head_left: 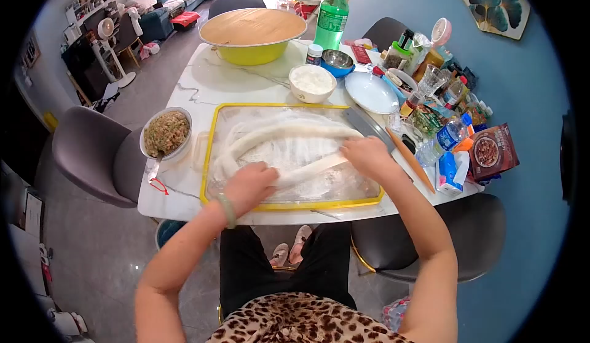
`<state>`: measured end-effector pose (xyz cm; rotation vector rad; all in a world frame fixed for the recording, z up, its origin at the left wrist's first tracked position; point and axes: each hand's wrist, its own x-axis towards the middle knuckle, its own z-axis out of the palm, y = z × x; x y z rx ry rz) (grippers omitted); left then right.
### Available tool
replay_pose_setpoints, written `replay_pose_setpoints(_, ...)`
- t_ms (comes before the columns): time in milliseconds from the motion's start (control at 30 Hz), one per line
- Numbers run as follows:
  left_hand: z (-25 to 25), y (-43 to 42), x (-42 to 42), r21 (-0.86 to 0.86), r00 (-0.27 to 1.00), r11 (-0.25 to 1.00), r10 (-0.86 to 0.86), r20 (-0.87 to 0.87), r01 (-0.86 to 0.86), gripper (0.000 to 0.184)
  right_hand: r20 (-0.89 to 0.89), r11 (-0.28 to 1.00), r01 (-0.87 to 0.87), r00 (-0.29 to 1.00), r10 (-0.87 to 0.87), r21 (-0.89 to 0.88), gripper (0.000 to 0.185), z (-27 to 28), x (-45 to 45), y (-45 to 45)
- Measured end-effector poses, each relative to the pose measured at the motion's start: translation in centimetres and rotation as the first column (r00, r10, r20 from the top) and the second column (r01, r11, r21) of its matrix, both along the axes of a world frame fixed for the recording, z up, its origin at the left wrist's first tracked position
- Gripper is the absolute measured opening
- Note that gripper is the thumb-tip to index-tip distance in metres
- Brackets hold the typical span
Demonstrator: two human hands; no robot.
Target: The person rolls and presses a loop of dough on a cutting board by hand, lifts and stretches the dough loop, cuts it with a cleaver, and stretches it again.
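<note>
A long white dough rope (276, 135) curves in a loop on a floured cutting board (292, 206) with a yellow rim. My left hand (251, 186), a pale bangle at its wrist, has its fingers curled over the near stretch of the dough, at the left. On the right, my right hand (365, 154) grips the dough where the loop bends. The near stretch runs slanting between both hands and looks slightly blurred. A wide-bladed knife (369, 126) lies along the board's far right corner, and a wooden rolling pin (410, 160) rests beyond it.
A bowl of meat filling (166, 134) with a spoon stands left of the board. Behind it are a bowl of flour (312, 82), a white plate (372, 92), a covered yellow-green basin (253, 54) and a green bottle (332, 20). Jars and packages crowd the right side.
</note>
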<state>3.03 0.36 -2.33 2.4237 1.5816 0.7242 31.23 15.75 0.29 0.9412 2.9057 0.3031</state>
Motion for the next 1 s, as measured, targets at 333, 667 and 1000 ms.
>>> replay_pose_setpoints(333,-0.7,0.6,5.8,0.021,0.96,0.966,0.26,-0.104,-0.26,0.049,-0.637,0.98,-0.196,0.76,0.129,-0.035,0.021,-5.0,-8.9,-4.8)
replay_pose_setpoints(667,0.4,-3.4,4.1,-0.088,0.937,0.977,0.161,-0.31,-0.197,0.062,-0.488,0.989,-0.149,0.864,0.121,-0.019,0.036,-5.7,-5.5,-7.8)
replay_pose_setpoints(1000,-0.1,3.1,3.8,0.025,0.895,0.948,0.309,-0.322,-0.318,0.064,-0.526,1.0,-0.001,0.85,-0.01,-0.021,0.038,-5.8,-9.3,-1.7)
